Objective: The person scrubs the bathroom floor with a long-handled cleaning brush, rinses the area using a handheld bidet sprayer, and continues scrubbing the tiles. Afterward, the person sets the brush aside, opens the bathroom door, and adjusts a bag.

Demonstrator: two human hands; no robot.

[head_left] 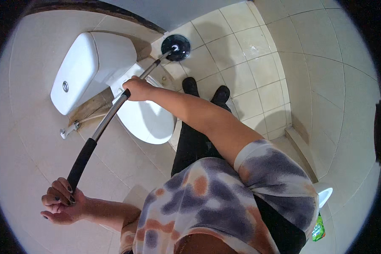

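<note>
A metal pole [108,122] with a black foam grip [82,163] runs diagonally across the view. My left hand [62,201] is curled round the top end of the foam grip, at the lower left. Farther down the pole, my right hand [138,89] is closed on it beside a black collar, above the toilet. The pole's far end meets a dark, glossy round piece [176,54] at the floor, near the wall corner; whether this is a mop head or a separate vessel, I cannot tell.
A white toilet with its lid down [146,122] and a cistern [79,73] stand at the left, near a wall valve [70,129]. My feet [221,94] are on the tiled floor [241,76]. A raised ledge [300,152], white basin edge [324,195] and green packet [318,229] are at the right.
</note>
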